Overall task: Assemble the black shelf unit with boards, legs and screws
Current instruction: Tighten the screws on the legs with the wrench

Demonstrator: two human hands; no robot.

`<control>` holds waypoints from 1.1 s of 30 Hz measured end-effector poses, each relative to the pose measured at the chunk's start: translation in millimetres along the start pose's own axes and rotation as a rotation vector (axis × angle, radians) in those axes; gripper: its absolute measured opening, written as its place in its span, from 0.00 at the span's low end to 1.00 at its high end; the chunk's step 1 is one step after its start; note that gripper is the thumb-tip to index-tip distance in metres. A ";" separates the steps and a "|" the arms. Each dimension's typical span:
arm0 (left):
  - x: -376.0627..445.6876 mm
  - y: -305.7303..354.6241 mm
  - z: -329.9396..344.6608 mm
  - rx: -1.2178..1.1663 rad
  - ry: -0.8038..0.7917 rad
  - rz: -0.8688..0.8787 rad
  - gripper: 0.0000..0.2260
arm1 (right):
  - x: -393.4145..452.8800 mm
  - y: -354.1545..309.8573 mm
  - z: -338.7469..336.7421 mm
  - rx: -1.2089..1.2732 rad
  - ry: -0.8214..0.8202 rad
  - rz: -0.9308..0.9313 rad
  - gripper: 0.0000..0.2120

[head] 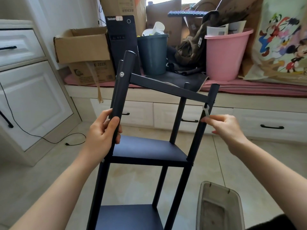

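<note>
The black shelf unit point(146, 151) stands upright in front of me with three boards between round black legs. My left hand point(103, 131) grips the front left leg point(122, 87) just above the middle board. A silver screw head point(122, 74) shows near that leg's top, beside the top board point(167, 86). My right hand point(224, 126) pinches a small silver wrench point(206, 111) set against the front right leg point(208, 110), just below the top board's corner. The bottom board point(127, 217) runs out of the lower edge.
A clear plastic bin point(219, 206) sits on the tiled floor at lower right. Behind the shelf a window bench holds cardboard boxes point(83, 45), a computer tower point(123, 42), a grey waste bin point(153, 53) and a pink bucket point(224, 55). White cabinets point(25, 90) stand left; a cable lies on the floor.
</note>
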State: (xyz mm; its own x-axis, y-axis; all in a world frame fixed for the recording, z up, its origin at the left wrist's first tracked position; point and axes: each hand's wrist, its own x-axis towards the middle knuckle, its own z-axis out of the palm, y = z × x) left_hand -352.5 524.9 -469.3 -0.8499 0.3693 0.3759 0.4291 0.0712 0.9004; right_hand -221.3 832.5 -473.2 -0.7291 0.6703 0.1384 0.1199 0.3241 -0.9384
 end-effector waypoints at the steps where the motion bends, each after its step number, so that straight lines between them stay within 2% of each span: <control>1: 0.6 -1.3 -0.8 0.002 0.002 0.001 0.09 | 0.2 4.6 -1.6 0.070 -0.067 0.083 0.04; 3: 2.0 -3.7 -1.9 0.008 0.007 0.001 0.09 | 3.7 12.0 -3.9 0.171 -0.171 0.163 0.04; 6: 3.7 -6.1 -2.3 0.022 0.022 0.000 0.10 | 8.6 16.9 -2.6 0.259 -0.324 0.172 0.08; 8: 4.1 -6.5 -1.8 0.013 0.028 0.004 0.09 | 11.4 17.2 1.0 0.304 -0.355 0.187 0.09; 12: 6.6 -6.9 -3.7 0.071 0.026 0.028 0.08 | 15.1 12.7 7.1 0.348 -0.282 0.190 0.05; 16: 7.0 -12.4 -12.5 0.117 -0.005 0.006 0.16 | 8.3 4.9 7.6 0.332 -0.245 0.132 0.05; 21: 17.8 -25.8 -19.5 0.147 0.084 -0.008 0.18 | -6.4 -9.8 15.5 0.411 -0.212 0.059 0.06; 25: 26.2 -44.0 -19.5 0.217 0.133 -0.038 0.13 | -17.8 -23.1 26.4 0.464 -0.203 -0.029 0.07; 33: 35.9 -59.1 -7.0 0.265 0.217 -0.073 0.09 | -22.2 -37.2 32.5 0.500 -0.165 -0.123 0.07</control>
State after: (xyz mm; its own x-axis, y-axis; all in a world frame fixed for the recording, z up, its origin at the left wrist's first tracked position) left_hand -410.5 527.5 -507.5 -0.9143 0.1507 0.3761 0.4051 0.3385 0.8493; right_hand -231.5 783.9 -451.7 -0.8185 0.5207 0.2428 -0.2789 0.0093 -0.9603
